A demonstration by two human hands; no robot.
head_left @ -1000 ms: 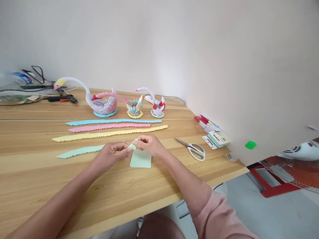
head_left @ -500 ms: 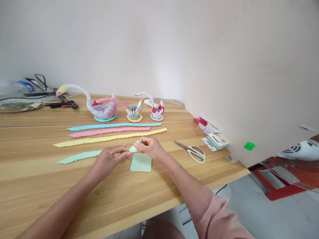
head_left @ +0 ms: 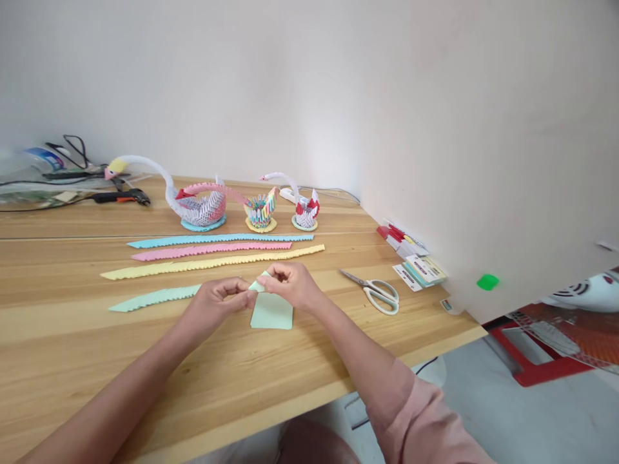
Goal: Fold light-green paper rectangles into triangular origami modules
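Note:
Between my two hands is a small folded piece of light green paper (head_left: 258, 285), roughly triangular. My left hand (head_left: 223, 303) pinches its left end between thumb and fingers. With thumb and forefinger, my right hand (head_left: 291, 283) grips its right side. Just below, a stack of square light green paper (head_left: 271, 312) lies on the table, its upper edge partly covered by my fingers. To the left, a strip of linked light green folded pieces (head_left: 155, 298) runs toward my left hand, which hides its right end.
Beyond my hands lie blue (head_left: 222, 240), pink (head_left: 213, 250) and yellow (head_left: 213, 261) folded-paper strips. Behind them stand three paper swans, including a large white one (head_left: 206, 209). Scissors (head_left: 380, 293) and paper packs (head_left: 420, 273) are at right. Tools and cables (head_left: 120, 196) lie back left.
The view has shifted slightly. My hands stay on the folded green paper, which is tilted a little differently, with my right thumb further over it.

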